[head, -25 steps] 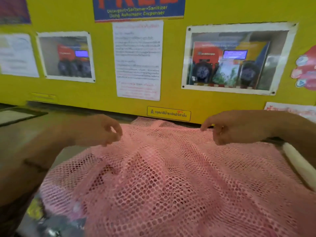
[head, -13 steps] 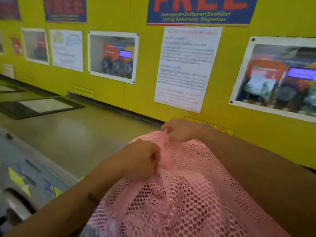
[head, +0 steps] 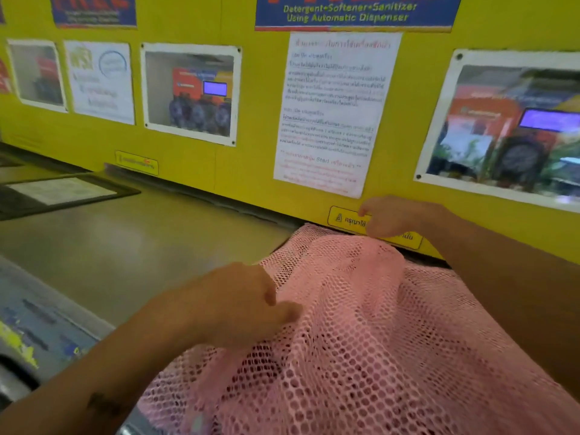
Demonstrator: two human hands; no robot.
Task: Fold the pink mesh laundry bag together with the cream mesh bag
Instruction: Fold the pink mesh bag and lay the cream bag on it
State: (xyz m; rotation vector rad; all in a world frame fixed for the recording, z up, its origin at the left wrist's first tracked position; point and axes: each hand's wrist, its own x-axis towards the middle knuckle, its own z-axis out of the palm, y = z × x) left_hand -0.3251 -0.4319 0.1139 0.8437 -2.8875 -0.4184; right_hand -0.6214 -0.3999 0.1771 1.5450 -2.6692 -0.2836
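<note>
The pink mesh laundry bag (head: 376, 340) lies rumpled over the lower right of the metal top, its far edge against the yellow wall. My left hand (head: 244, 302) rests on the bag's left edge with curled fingers that seem to pinch the mesh. At the bag's far edge by the wall sits my right hand (head: 392, 218), fingers curled down onto the mesh, which rises in a hump just below it. The grip itself is blurred. No cream mesh bag shows; something dark lies under the pink mesh near me.
A yellow wall (head: 251, 158) with taped posters and notices runs across the back. The steel top (head: 125, 252) stretches left, with a black-framed sheet (head: 56, 193) on it. A machine panel with stickers (head: 31, 334) is at the lower left.
My hands went from wide apart on the far edge to close together at the bag's left corner. They have now separated, the right toward the wall, the left nearer me.
</note>
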